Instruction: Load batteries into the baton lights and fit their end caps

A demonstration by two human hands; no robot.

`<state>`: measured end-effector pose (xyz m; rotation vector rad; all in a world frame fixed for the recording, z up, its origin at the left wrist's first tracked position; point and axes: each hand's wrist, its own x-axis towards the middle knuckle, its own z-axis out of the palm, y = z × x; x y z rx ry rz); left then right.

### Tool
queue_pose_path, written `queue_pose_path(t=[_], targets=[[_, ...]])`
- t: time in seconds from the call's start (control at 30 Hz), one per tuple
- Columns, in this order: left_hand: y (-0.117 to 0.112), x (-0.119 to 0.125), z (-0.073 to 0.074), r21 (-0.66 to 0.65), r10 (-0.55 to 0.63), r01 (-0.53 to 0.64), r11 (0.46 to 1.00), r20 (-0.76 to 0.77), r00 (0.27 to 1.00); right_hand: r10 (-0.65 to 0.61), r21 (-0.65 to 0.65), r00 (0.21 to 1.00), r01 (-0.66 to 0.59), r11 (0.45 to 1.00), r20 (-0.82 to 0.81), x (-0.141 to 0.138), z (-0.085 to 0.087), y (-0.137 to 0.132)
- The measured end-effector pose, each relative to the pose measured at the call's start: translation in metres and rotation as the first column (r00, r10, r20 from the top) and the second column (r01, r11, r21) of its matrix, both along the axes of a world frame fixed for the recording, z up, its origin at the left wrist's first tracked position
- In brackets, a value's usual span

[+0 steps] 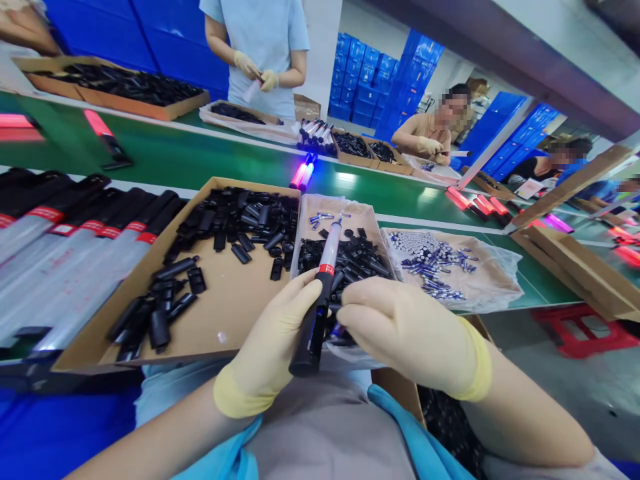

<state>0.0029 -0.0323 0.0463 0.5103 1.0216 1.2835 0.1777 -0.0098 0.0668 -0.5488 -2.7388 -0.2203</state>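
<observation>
1. Right now I'm looking down at a slim stick light with a black plastic handle, red band and milky translucent tube point(327, 280); it's slanting up and away over a brown cardboard tray of small black plastic parts point(367, 257).
2. My left hand, in a cream rubber glove point(280, 327), is holding it, fingers wrapping the handle and thumb resting just below the band.
3. My right hand, gloved the same point(405, 327), is hovering just beside the handle, fingers curling close together. Can't tell if they're pinching anything.
4. Looks-wise, the handle is glinting blue along one side, and the tube is looking whitish.
5. Writing: the red band is carrying tiny white marks, too small for me to read. Translucent sticks with black ends and red bands point(85, 280) are lying at left, their print blurring too.
</observation>
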Motion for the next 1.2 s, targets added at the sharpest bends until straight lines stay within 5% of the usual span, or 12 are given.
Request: queue_pose_path(t=[0.13,0.4,0.57,0.7,0.8,0.87,0.93,1.07,1.2], targets=[[-0.001,-0.012,-0.006,0.031,0.028,-0.026,0.999,-0.041,0.999,0.058,0.15,0.995,-0.07,0.986,0.081,-0.035,-0.006,-0.003],[-0.002,-0.036,-0.042,0.132,-0.087,0.097,0.987,-0.079,0.993,0.194,-0.051,0.981,-0.192,0.98,0.03,-0.051,-0.016,0.002],[0.0,-0.064,-0.042,0.117,-0.028,0.036,0.992,-0.076,0.997,0.159,-0.086,0.958,-0.184,0.979,-0.24,-0.074,-0.035,-0.008],[0.003,-0.092,-0.039,0.105,0.04,-0.042,0.994,0.016,0.999,0.118,-0.262,0.919,-0.228,0.938,-0.375,-0.092,-0.043,-0.007],[0.005,-0.113,-0.036,0.085,0.123,-0.13,0.988,0.081,0.989,-0.083,-0.371,0.957,-0.027,0.928,-0.279,-0.109,-0.045,0.02],[0.007,-0.125,-0.036,0.078,0.199,-0.209,0.975,0.114,0.973,-0.319,-0.371,0.948,0.296,0.88,-0.001,-0.127,-0.051,0.048],[0.007,-0.135,-0.038,0.076,0.249,-0.262,0.962,0.147,0.957,-0.444,-0.3,0.853,0.515,0.803,0.276,-0.15,-0.061,0.074],[0.002,-0.148,-0.048,0.035,0.263,-0.271,0.962,0.144,0.954,-0.492,-0.254,0.764,0.618,0.744,0.418,-0.192,-0.086,0.093],[-0.003,-0.151,-0.057,0.145,0.243,-0.245,0.959,0.033,0.969,-0.392,-0.377,0.819,0.549,0.746,0.418,-0.199,-0.086,0.08]])
